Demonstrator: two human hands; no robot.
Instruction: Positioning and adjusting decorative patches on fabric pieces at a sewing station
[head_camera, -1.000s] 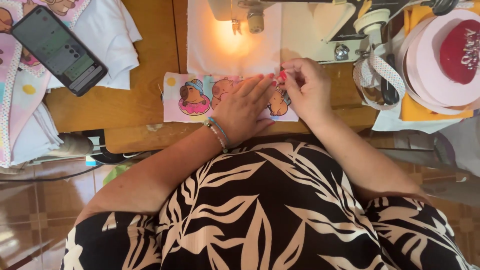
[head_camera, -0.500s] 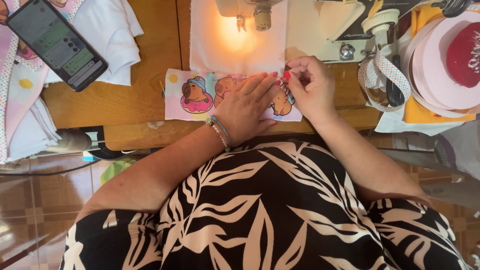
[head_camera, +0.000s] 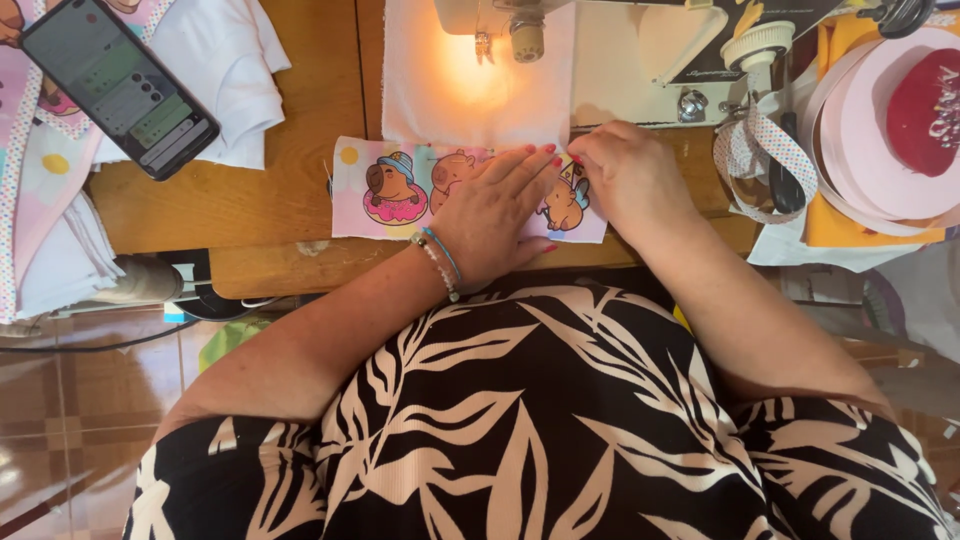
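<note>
Right now, the left hand (head_camera: 495, 215) lies flat on a pink printed cloth (head_camera: 385, 190), with its fingers (head_camera: 530, 165) spread out and pressing down, not gripping. The cloth has cartoon animals on it and lies on the wooden surface (head_camera: 260, 200), partly under the hand. The wrist has thin bead bracelets (head_camera: 440, 262) on it.

Just beside the left fingers, the right hand (head_camera: 630, 180) is curled over the far corner of the same cloth. Its fingertips are tucked down at the cloth's edge, and I cannot tell if they pinch it or only press it.

Just past both hands lies a plain white cloth (head_camera: 480, 90), lit up by a warm lamp, and it touches the top edge of the pink cloth. Above it sits the sewing machine (head_camera: 620, 40) with its needle part.

Far out from the left hand lies a dark phone (head_camera: 120, 85) on a pile of white folded fabric (head_camera: 240, 60). Out past the right hand sit rolls of pink ribbon (head_camera: 870, 130) and a dotted strip (head_camera: 745, 165).
</note>
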